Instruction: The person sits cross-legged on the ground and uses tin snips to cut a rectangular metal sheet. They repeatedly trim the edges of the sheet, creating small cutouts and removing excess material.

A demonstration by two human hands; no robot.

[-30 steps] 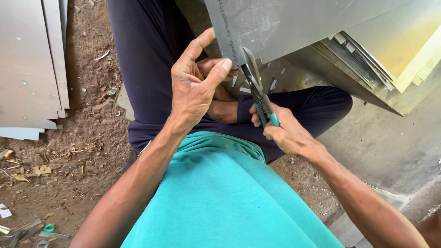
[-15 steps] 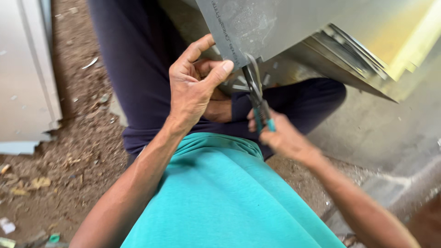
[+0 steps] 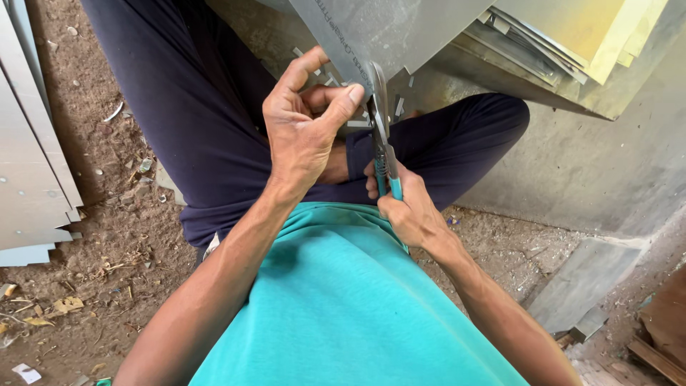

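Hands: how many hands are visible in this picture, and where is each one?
2. The left hand pinches the lower edge of the grey metal sheet at upper centre. The right hand grips the teal-handled snips just below that edge. No other hands are visible.

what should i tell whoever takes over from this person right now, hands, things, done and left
Left hand: thumb and fingers pinch the lower edge of the grey metal sheet beside the cut.
Right hand: closed on the teal handles of the tin snips, blades at the sheet's edge.
Sheet: held over the lap, tilted. More sheets are stacked at upper right, pale panels at far left.
Done: small offcuts lie below the sheet, so some trimming has happened.
Left: the cut is in progress; how far it has to run cannot be told.
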